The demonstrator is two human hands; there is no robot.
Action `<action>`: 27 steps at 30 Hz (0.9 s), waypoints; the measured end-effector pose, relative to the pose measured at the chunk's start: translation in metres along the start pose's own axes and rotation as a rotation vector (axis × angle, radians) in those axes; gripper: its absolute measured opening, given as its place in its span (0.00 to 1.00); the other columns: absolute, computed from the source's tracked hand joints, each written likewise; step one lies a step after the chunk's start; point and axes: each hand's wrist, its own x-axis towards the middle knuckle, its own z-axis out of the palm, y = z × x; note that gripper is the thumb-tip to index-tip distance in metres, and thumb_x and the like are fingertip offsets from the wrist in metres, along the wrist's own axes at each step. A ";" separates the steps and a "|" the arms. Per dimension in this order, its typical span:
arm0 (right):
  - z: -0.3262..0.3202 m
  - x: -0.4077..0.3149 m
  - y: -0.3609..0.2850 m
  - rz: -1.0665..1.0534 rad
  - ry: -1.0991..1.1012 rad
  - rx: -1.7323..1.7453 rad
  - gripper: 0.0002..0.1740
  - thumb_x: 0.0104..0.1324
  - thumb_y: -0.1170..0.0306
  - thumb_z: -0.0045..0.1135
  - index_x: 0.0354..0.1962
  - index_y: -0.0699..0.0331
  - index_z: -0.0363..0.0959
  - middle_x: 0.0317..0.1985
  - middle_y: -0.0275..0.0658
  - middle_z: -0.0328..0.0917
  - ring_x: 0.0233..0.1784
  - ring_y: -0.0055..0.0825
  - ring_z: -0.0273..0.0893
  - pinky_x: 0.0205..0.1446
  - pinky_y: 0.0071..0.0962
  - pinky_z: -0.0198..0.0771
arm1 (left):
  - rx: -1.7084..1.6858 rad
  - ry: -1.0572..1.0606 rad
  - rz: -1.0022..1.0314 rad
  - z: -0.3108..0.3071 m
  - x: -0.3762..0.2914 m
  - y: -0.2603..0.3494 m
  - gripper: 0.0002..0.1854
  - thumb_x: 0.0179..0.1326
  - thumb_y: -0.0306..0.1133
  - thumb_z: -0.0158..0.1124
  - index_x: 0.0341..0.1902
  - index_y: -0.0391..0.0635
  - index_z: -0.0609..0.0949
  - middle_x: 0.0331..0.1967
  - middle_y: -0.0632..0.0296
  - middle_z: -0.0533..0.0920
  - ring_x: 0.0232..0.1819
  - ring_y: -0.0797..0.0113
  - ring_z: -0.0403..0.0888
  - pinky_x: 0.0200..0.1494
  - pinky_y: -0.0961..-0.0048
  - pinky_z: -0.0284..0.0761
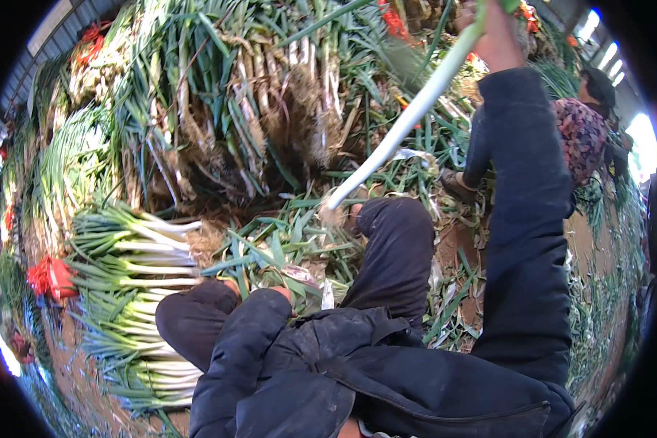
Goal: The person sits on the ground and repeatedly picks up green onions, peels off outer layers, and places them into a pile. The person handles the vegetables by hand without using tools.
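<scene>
My right hand (498, 35), raised at the top right, grips a long leek-like green onion (405, 117) near its green end. The white stalk slants down to the left, and its roots hang near my knee. My left hand (282, 294) shows only in part at the end of its sleeve, above the lap; its fingers are mostly hidden, and whether it holds anything cannot be told. To the left lies a row of cleaned green onions (159, 282), their white ends pointing right. Loose green leaves (306, 235) cover the ground before me.
A tall pile of untrimmed green onions (252, 93) stands ahead. A red bag (55, 276) lies left of the cleaned row. Another person in a patterned top (580, 137) is at the right, with a shoe (458, 186) near the leaf litter.
</scene>
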 end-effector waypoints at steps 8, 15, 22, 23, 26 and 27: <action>0.040 -0.086 0.078 0.393 -0.205 -0.004 0.20 0.67 0.60 0.62 0.41 0.70 0.69 0.29 0.35 0.69 0.23 0.19 0.65 0.26 0.21 0.66 | -0.575 1.333 0.539 -0.153 -0.102 0.056 0.23 0.53 0.36 0.75 0.49 0.36 0.81 0.43 0.50 0.82 0.42 0.58 0.82 0.46 0.69 0.77; 0.086 -0.152 0.086 0.522 -0.339 0.087 0.19 0.61 0.58 0.69 0.33 0.65 0.73 0.22 0.33 0.70 0.22 0.24 0.68 0.28 0.28 0.66 | -0.930 1.446 0.611 -0.194 -0.108 0.098 0.23 0.52 0.28 0.76 0.52 0.34 0.80 0.44 0.55 0.81 0.42 0.67 0.83 0.45 0.71 0.80; 0.089 -0.182 0.084 0.564 -0.541 0.163 0.17 0.62 0.63 0.69 0.39 0.66 0.74 0.28 0.33 0.73 0.29 0.23 0.74 0.34 0.27 0.71 | -1.008 1.386 0.661 -0.166 -0.111 0.078 0.16 0.58 0.22 0.68 0.50 0.33 0.80 0.41 0.59 0.82 0.43 0.69 0.82 0.47 0.72 0.79; 0.091 -0.186 0.080 0.578 -0.562 0.171 0.17 0.62 0.64 0.69 0.40 0.66 0.74 0.29 0.33 0.74 0.31 0.24 0.75 0.36 0.26 0.72 | -1.124 1.322 0.708 -0.161 -0.105 0.071 0.16 0.59 0.23 0.69 0.51 0.34 0.80 0.41 0.59 0.82 0.43 0.69 0.82 0.47 0.72 0.79; 0.087 -0.182 0.082 0.585 -0.673 0.159 0.17 0.66 0.66 0.63 0.47 0.68 0.72 0.38 0.37 0.77 0.41 0.29 0.79 0.47 0.30 0.77 | -1.399 1.113 0.857 -0.150 -0.093 0.056 0.17 0.61 0.25 0.68 0.53 0.35 0.79 0.42 0.60 0.81 0.43 0.70 0.82 0.47 0.71 0.80; 0.087 -0.183 0.082 0.589 -0.694 0.155 0.17 0.66 0.67 0.62 0.48 0.68 0.72 0.39 0.37 0.78 0.42 0.29 0.80 0.48 0.30 0.77 | -1.418 1.098 0.871 -0.148 -0.092 0.055 0.16 0.61 0.25 0.68 0.52 0.36 0.79 0.42 0.60 0.81 0.42 0.70 0.82 0.47 0.71 0.80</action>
